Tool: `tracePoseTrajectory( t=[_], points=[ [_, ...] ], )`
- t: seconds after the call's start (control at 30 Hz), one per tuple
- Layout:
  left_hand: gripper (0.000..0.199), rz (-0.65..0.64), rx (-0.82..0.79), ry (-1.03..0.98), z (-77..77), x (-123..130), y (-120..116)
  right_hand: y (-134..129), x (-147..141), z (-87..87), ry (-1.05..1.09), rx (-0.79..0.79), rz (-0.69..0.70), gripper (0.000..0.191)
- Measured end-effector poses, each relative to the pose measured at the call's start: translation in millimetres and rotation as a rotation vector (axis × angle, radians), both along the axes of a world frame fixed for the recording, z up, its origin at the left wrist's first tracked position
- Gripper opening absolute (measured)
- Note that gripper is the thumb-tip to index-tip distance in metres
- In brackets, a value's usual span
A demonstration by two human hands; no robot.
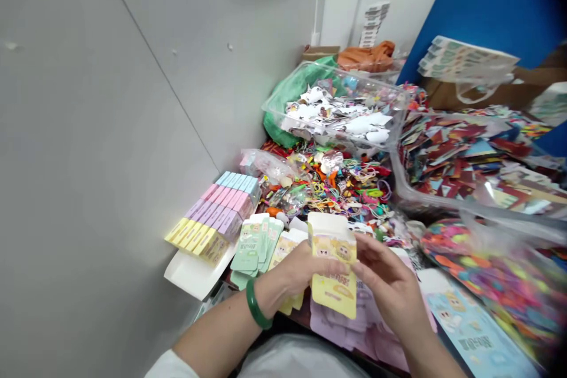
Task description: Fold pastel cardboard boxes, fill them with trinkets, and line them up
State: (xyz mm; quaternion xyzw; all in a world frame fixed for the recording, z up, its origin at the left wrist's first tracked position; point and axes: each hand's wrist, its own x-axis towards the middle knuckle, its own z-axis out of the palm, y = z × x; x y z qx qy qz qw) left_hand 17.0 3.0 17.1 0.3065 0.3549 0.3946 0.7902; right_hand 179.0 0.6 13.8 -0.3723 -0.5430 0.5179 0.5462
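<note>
A small yellow printed carton (334, 292), its top flap raised, stands between my hands above the table front. My left hand (296, 267), with a green bangle at the wrist, grips its left side, thumb across the front. At the right edge, my right hand (392, 283) holds the same carton between thumb and fingers. Below and beside it lie flat purple cartons (343, 325), partly covered by my right hand. More yellow cartons (286, 248) sit behind my left wrist, and flat green cartons (248, 248) are fanned to the left of them.
A white tray (190, 274) at left carries rows of filled boxes (217, 212) in blue, pink, purple and yellow. Behind are loose colourful trinkets (336, 183) and a clear bin (283, 109) of cutouts. Another bin (401, 180) and a light-blue package (473, 331) stand right.
</note>
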Motion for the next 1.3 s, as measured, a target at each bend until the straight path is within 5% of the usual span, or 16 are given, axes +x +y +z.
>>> tracePoseTrajectory(
  t=[0.17,0.37,0.63,0.8,0.9,0.97,1.07,1.13,1.3],
  points=[
    [0.055,0.02,-0.034,0.073,1.4,19.7,2.8,1.0,8.4,-15.9,0.011,-0.147,-0.158,0.027],
    [0.068,0.327,0.173,0.277,1.1,28.2,1.0,4.8,13.5,-28.5,0.266,-0.49,-0.171,0.036],
    [0.034,0.381,0.177,0.393,-18.4,24.4,9.6,-2.2,8.7,-34.1,0.151,-0.556,-0.102,0.039],
    [0.038,0.319,0.171,0.427,-15.1,17.5,7.8,-0.6,18.2,-34.6,-0.103,-0.286,-0.002,0.025],
    [0.062,0.229,0.086,0.205,-9.4,14.8,2.6,3.0,21.3,-27.4,-0.106,-0.219,-0.048,0.016],
    [0.069,0.054,0.005,0.039,-9.0,12.9,-1.1,4.8,21.0,-21.3,-0.037,-0.196,-0.13,0.033],
    [0.061,-0.192,-0.125,-0.067,-12.7,10.4,-6.1,5.9,20.7,-12.2,-0.083,-0.083,-0.162,0.026],
    [0.053,-0.191,-0.164,-0.038,-14.5,9.0,-7.9,5.9,22.0,-6.7,-0.179,0.002,-0.111,0.008],
    [0.044,-0.209,-0.003,0.115,-5.2,5.1,-4.5,8.2,26.5,3.6,-0.223,-0.033,0.006,0.008]
  ],
)
